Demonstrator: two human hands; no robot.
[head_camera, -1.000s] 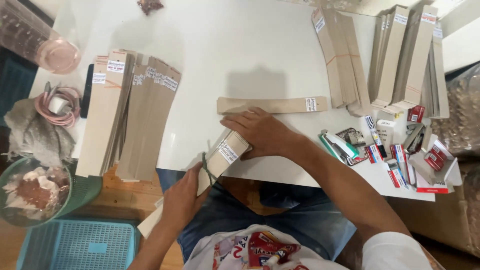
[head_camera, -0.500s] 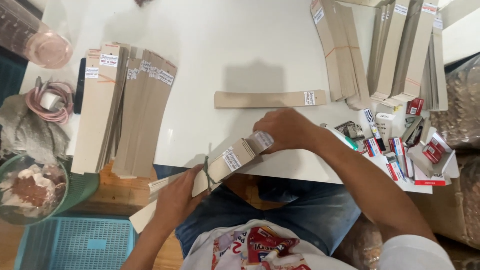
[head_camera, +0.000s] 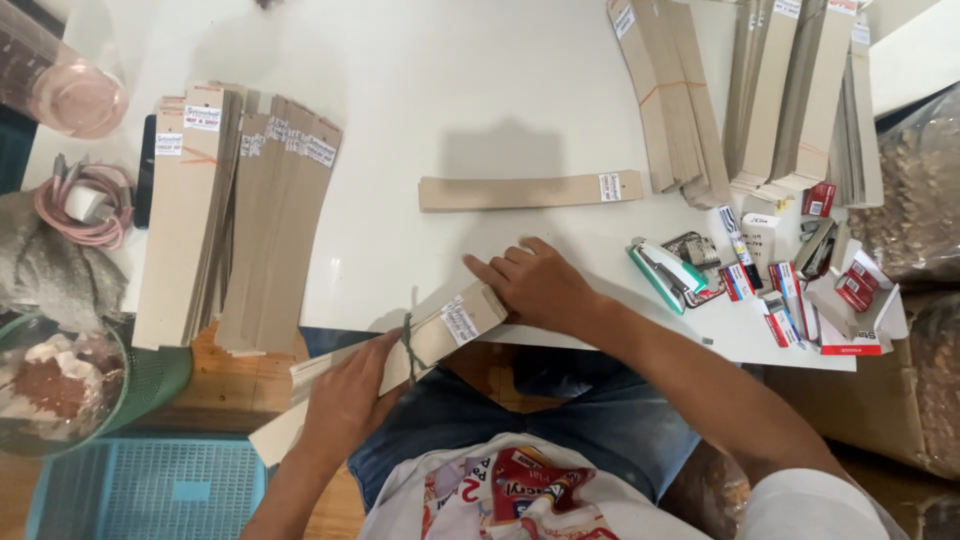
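White counter (head_camera: 400, 120) in front of me, stacks of long flat cardboard strips everywhere. Sitting at the edge of it, looking straight down.

What's changed in the last second: the bundle (head_camera: 420, 340) of strips was lying flatter along the counter edge with my right hand on top of it. Now its labelled end sits up on the edge, its other end sticks out past the edge over my lap, and it's tilted more. So the bundle looks gathered and squared up, with a dark band (head_camera: 408, 345) around its middle.

Hands right now:
- left hand (head_camera: 345, 400) is wrapped around the lower part of the bundle, fingers curled under, thumb on top near the band
- right hand (head_camera: 540, 285) is flat-ish, fingers together, pressing on the labelled end at the counter edge

Other stuff around:
- single strip (head_camera: 530, 190) lying alone mid-counter, just above my right hand, not touching it
- big stack (head_camera: 235, 215) of strips on the left, more stacks (head_camera: 760, 90) top right
- green stapler (head_camera: 665, 275) and small red boxes (head_camera: 850, 290) to the right of my right wrist
- coiled pink cable (head_camera: 85, 205) far left, blue basket (head_camera: 150, 485) down on the floor
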